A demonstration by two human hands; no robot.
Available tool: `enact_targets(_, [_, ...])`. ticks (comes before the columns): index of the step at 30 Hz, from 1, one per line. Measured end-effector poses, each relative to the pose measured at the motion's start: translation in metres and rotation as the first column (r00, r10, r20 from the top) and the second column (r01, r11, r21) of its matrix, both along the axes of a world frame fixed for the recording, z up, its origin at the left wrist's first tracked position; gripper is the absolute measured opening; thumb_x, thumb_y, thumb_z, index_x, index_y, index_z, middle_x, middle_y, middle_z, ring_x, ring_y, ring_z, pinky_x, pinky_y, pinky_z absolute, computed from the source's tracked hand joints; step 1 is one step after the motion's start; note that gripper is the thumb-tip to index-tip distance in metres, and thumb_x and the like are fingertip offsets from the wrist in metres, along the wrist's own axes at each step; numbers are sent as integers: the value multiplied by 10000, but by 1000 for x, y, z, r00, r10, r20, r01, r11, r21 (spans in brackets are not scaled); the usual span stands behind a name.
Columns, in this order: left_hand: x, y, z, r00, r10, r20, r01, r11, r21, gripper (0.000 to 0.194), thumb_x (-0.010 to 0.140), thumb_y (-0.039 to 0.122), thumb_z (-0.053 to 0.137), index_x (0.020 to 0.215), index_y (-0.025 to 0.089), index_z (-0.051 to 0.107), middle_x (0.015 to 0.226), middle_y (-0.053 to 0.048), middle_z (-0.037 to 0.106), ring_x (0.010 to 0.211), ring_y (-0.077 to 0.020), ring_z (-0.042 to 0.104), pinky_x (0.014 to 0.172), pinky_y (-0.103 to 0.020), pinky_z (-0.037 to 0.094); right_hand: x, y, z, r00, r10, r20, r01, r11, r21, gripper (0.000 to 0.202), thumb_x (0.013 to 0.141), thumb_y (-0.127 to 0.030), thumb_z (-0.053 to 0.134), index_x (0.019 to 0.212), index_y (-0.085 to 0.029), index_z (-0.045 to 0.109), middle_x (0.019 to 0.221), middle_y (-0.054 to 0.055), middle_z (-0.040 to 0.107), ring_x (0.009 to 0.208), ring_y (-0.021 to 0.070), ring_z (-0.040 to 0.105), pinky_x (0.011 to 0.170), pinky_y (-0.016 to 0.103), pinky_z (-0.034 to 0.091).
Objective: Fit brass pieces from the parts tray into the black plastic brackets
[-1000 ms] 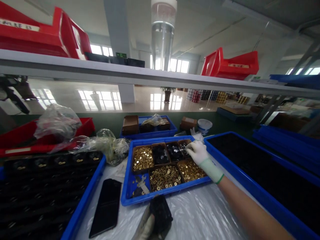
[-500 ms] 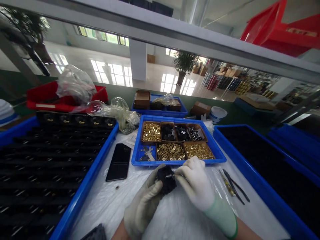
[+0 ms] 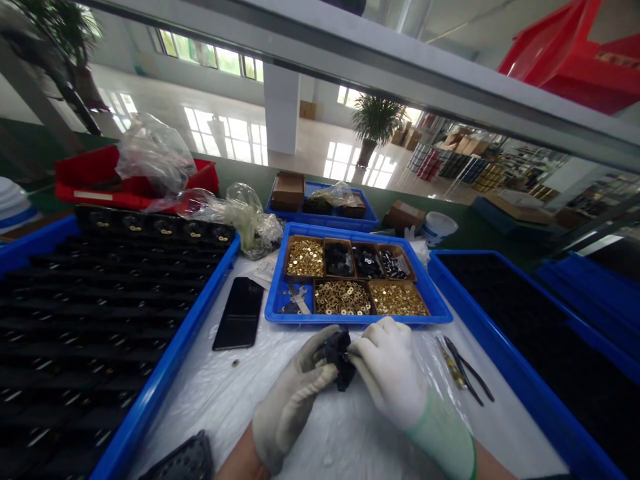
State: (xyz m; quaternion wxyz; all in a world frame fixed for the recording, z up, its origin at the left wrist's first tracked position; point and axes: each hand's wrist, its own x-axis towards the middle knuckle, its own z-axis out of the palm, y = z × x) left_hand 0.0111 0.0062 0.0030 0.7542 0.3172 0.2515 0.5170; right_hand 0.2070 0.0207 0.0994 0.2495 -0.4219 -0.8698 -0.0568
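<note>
Gloved in white, my left hand (image 3: 300,393) is closed around a small black plastic part (image 3: 340,360), held above the sheet-covered table. My right hand (image 3: 387,367), also gloved, has its fingertips pinched against the right side of that part. Whatever sits between the right fingertips is hidden or too small to name. Just beyond both hands lies a blue tray (image 3: 350,321) with cardboard boxes of brass washers (image 3: 344,297), small brass pieces (image 3: 399,300) and black parts (image 3: 369,261). A small flat wrench (image 3: 301,301) rests in the tray's near left corner.
A large blue bin (image 3: 170,360) with rows of black parts stands at left, another blue bin (image 3: 493,320) at right. Pliers (image 3: 470,373) and a yellow-handled screwdriver-like tool (image 3: 450,362) lie right. A phone (image 3: 240,313), a black perforated piece (image 3: 185,460) and an overhead shelf (image 3: 350,50) also appear.
The black part has turned in my left hand and now shows a narrower side. My right fingertips stay against it. The camera view has shifted slightly.
</note>
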Motion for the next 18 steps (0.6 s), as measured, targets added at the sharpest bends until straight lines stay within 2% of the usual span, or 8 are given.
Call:
enact_targets(4, [0, -1, 1, 999, 6, 48, -6, 1000, -2, 640, 899, 503, 915, 1494, 338, 746, 1561, -98, 749, 1538, -424, 571, 1347, -609, 347, -1, 1, -6, 985, 8, -173, -20, 997, -68, 155, 1029, -87, 668, 997, -230, 720, 959, 33, 709, 958, 262, 592, 849, 410, 353])
enact_targets(7, [1, -1, 6, 996, 13, 85, -10, 999, -40, 623, 881, 491, 935, 1461, 332, 770, 1517, -98, 777, 1510, -427, 598, 1346, -615, 350, 0, 2, -8, 959, 0, -284, -35, 992, -118, 177, 1027, -74, 652, 986, -241, 693, 958, 15, 696, 955, 246, 604, 847, 404, 364])
enact_targets(11, [1, -2, 11, 994, 11, 113, -2, 997, -78, 639, 868, 496, 949, 1458, 320, 777, 1480, -106, 798, 1479, -432, 627, 1340, -620, 371, -3, 3, -11, 946, 5, -323, -53, 989, -137, 180, 1014, -67, 636, 970, -239, 664, 947, 14, 681, 949, 243, 612, 837, 404, 383])
enact_targets(18, [-4, 0, 5, 995, -16, 97, 24, 996, -85, 640, 895, 480, 923, 1491, 312, 759, 1568, -124, 744, 1521, -439, 594, 1377, -638, 326, -8, 4, -20, 950, 29, -311, -78, 986, -146, 178, 992, -67, 634, 935, -234, 656, 913, 13, 678, 911, 237, 628, 801, 387, 413])
